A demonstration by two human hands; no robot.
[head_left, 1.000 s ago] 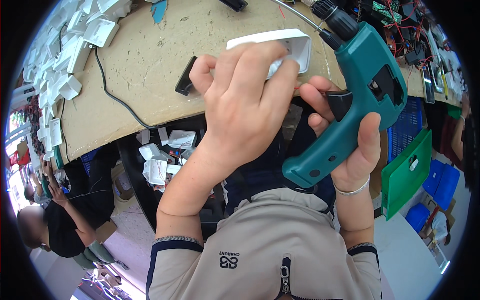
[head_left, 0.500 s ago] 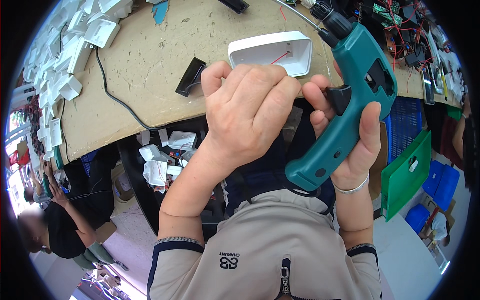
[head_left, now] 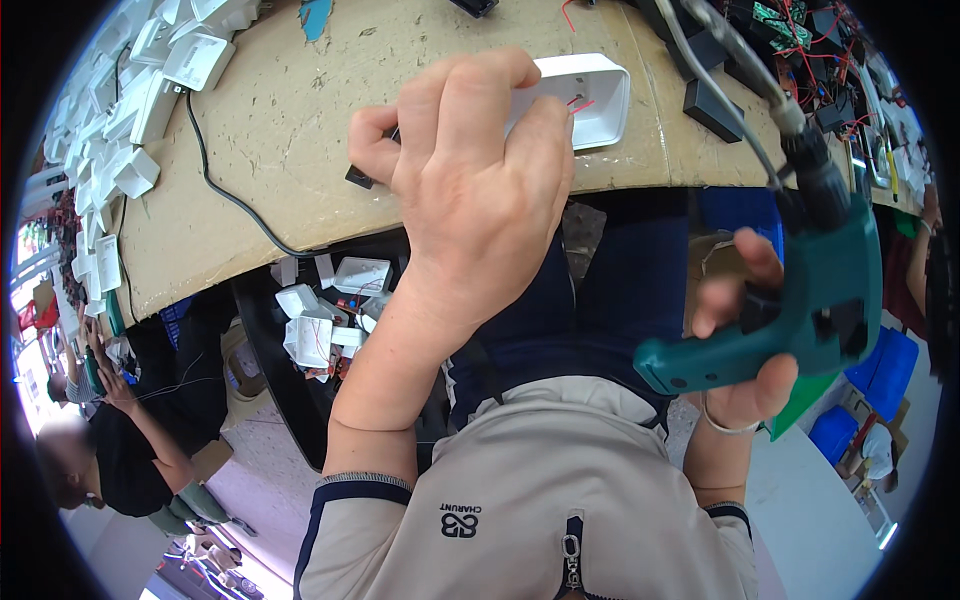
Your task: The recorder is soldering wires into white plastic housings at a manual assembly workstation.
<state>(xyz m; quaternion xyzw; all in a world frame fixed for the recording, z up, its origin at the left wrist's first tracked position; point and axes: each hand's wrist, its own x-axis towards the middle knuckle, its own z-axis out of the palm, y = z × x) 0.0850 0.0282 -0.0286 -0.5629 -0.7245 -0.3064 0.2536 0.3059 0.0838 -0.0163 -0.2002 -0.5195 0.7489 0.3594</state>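
My left hand [head_left: 485,165] is palm down over the left end of a white plastic box [head_left: 605,110], fingers bent and thumb and forefinger at its rims. The hand covers that end, so the exact contact is partly hidden. Red wires [head_left: 582,107] stick up inside the box. A small black part [head_left: 358,178] shows from under the curled little finger. Off to the right, beyond the table's near edge, my right hand [head_left: 772,385] grips a green pistol-shaped soldering gun [head_left: 850,240]. Its metal tube points toward the far side, and my fingers are around the black trigger.
White housings [head_left: 125,110] are heaped at the far left, with a black cable [head_left: 205,150] beside them. A black bin [head_left: 300,425] of white parts is below the edge. Black blocks [head_left: 712,110] and tangled wires lie at the right. A person [head_left: 170,410] works at the left.
My right hand has swung the soldering gun right and away from the box, turning its handle more level. My left hand has moved slightly up and left, fingers spread wider. The box has shifted slightly away.
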